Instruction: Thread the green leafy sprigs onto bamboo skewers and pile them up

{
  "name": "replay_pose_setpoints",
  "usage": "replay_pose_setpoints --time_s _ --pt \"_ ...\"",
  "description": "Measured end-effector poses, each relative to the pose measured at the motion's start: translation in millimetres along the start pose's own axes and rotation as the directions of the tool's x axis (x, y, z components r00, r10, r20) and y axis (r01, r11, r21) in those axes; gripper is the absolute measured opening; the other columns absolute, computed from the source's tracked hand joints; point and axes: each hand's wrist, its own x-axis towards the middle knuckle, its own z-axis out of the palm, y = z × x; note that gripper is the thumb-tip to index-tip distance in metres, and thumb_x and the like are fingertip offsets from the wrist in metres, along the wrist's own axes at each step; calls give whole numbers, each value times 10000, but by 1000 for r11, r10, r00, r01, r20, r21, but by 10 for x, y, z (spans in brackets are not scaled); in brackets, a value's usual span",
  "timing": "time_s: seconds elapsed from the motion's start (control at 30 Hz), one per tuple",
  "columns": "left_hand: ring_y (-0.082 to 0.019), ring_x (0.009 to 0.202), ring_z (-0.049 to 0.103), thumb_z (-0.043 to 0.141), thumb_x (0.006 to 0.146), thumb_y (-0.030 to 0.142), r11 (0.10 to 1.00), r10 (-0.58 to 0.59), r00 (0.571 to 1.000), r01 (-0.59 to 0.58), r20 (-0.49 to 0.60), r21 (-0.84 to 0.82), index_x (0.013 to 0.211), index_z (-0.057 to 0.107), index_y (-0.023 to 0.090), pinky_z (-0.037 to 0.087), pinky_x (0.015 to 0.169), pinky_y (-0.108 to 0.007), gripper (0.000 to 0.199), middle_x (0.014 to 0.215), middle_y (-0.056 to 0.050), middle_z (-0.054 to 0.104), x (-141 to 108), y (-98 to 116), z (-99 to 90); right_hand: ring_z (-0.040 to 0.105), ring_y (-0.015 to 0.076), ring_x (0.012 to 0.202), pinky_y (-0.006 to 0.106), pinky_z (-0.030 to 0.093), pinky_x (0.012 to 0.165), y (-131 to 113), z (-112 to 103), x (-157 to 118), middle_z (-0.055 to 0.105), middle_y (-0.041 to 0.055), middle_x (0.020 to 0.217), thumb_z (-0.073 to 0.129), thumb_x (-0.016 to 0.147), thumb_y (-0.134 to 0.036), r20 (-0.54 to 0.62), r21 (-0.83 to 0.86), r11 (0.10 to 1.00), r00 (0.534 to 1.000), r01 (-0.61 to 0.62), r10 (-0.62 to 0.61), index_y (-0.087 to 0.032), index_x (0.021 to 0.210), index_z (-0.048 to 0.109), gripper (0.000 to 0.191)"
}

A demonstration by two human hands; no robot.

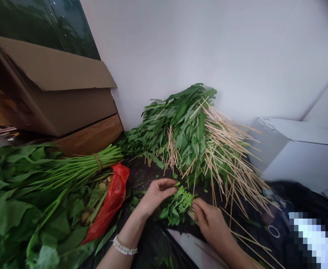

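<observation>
Green stem bundle point(183, 201) lay at near side of skewered leaf pile point(180, 116). Left hand point(161, 189) pinched bundle's end; right hand point(206, 216) gripped thin sticks point(191, 213). Pile looked finished, bundle part-threaded; tied greens point(81, 166), left of pile, seemed unworked.

Our left hand point(160, 191) holds thumb and forefinger close together, its forearm point(134, 228) behind it; to its right, our right hand point(206, 215) curls its fingers inward in a grip.

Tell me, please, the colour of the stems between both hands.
The stems are bright green, clearest in the head view.
</observation>
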Motion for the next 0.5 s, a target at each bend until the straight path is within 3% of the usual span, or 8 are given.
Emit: replay_pose_setpoints --time_s 0.2,0.5 --pt "-175 736 653 776 677 362 997 33 998 -29 -51 67 876 767 135 477 757 -275 302 794 -67 757 31 -26 -10 580 157 555 230 393 562 -20 -15 -2 572 -9 599 325 964 -312 -18 3 1000 1000 0 0 -222 806 529 273" --pt "-173 697 648 793 643 437 998 -35 996 30 -86 -57 847 764 124 482 750 -284 375 733 -69 746 -9 2 45 564 148 546 229 390 563 -1 1 -4 558 -15 594 323 970 -320 -10 2 1000 1000 -6 6 -221 798 530 287"
